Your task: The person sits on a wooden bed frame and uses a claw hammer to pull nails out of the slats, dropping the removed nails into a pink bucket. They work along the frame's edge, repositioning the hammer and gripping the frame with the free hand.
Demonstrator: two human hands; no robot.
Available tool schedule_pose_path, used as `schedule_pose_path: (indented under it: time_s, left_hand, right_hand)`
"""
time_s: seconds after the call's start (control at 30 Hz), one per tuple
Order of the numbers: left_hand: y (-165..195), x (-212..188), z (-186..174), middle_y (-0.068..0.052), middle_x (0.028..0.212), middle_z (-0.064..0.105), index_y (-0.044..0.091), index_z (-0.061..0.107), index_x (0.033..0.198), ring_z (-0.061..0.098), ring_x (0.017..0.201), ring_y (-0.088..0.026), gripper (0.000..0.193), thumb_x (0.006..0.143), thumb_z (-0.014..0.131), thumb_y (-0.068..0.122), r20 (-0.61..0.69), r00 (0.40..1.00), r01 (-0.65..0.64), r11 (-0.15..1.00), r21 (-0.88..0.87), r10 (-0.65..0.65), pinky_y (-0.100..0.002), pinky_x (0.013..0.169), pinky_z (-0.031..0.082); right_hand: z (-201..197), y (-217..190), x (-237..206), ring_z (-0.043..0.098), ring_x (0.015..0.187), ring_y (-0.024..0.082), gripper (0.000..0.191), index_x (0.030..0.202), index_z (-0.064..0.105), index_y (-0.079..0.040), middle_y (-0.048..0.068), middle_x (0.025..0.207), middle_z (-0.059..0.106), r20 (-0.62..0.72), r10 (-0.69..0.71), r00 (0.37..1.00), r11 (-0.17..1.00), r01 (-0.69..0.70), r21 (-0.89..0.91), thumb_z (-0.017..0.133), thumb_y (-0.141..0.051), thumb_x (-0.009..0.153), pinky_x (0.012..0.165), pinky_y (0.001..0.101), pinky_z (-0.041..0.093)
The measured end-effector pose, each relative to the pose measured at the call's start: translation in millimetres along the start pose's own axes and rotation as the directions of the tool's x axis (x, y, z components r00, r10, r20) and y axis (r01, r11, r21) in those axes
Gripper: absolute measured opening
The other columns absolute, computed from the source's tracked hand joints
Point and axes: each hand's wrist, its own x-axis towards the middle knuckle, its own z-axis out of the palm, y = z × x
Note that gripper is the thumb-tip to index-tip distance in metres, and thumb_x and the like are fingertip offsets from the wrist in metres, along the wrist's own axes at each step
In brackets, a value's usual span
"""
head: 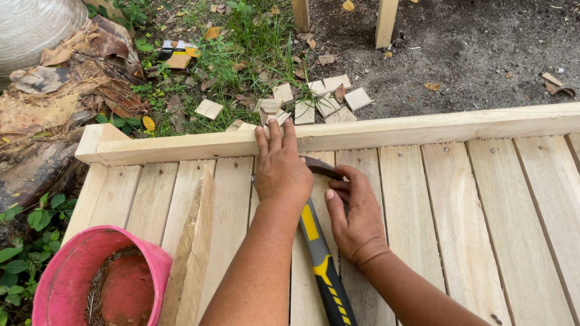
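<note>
My left hand [280, 166] lies flat on the pale wooden slat panel [515, 212], fingertips up against its raised top rail [455, 125]. A hammer [328, 281] with a black and yellow handle rests on the slats, its handle passing under my left wrist and its dark head showing just right of that hand. My right hand [357, 216] sits on the slats beside the hammer, fingers curled toward the head. Whether they pinch anything is hidden.
A pink bucket [65, 284] with nails in it stands on the panel's left end, a loose board [186, 268] lying beside it. Small wood offcuts [316, 104] lie on the ground beyond the rail. Wooden frame legs [388, 0] stand on bare soil.
</note>
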Motion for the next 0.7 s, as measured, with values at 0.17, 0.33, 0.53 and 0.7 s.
schedule_pose_path:
  time_s: [0.17, 0.33, 0.53, 0.7]
  left_hand:
    - [38.0, -12.8, -18.5, -0.004, 0.171, 0.013, 0.022, 0.024, 0.16, 0.01, 0.158, -0.028, 0.086, 0.087, 0.068, 0.014, 0.299, 0.953, 0.042, 0.999, 0.008, -0.043, -0.043, 0.124, 0.023]
    - [99.9, -10.7, -28.0, 0.0, 0.172, 0.011, 0.027, 0.026, 0.161, 0.01, 0.158, -0.022, 0.083, 0.09, 0.066, 0.012, 0.443, 0.89, -0.111, 0.994, -0.01, 0.104, -0.044, 0.125, 0.021]
    - [197.6, -16.4, -8.6, 0.002, 0.171, 0.012, 0.028, 0.027, 0.159, 0.007, 0.159, -0.021, 0.077, 0.091, 0.057, 0.007, 0.488, 0.827, -0.26, 0.96, -0.108, 0.279, -0.044, 0.127, 0.015]
    - [243.0, -13.3, 10.9, 0.0, 0.172, 0.013, 0.022, 0.025, 0.161, 0.007, 0.159, -0.021, 0.077, 0.091, 0.047, -0.002, 0.491, 0.812, -0.33, 0.942, -0.059, 0.315, -0.047, 0.128, 0.008]
  right_hand:
    - [-19.4, 17.3, 26.4, 0.071, 0.097, 0.022, 0.037, 0.133, 0.047, -0.003, 0.011, 0.121, 0.061, 0.107, 0.319, 0.942, 0.84, -0.333, 0.428, 0.051, -0.022, 0.101, 0.085, 0.035, 0.06]
    - [-116.7, 51.1, 54.7, 0.071, 0.087, 0.025, 0.031, 0.125, 0.052, -0.003, 0.015, 0.116, 0.066, -0.086, 0.63, 0.772, 0.707, -0.524, 0.476, 0.047, -0.025, 0.104, 0.071, 0.0396, 0.061]
    - [-234.2, 83.1, 81.9, 0.072, 0.091, 0.028, 0.034, 0.125, 0.05, 0.001, 0.019, 0.115, 0.065, -0.21, 0.699, 0.683, 0.668, -0.519, 0.533, 0.04, -0.026, 0.106, 0.076, 0.0419, 0.064]
    - [-270.2, 89.7, 108.5, 0.07, 0.092, 0.03, 0.045, 0.122, 0.055, 0.002, 0.021, 0.115, 0.066, -0.129, 0.723, 0.679, 0.64, -0.587, 0.496, 0.039, -0.038, 0.108, 0.077, 0.0443, 0.062]
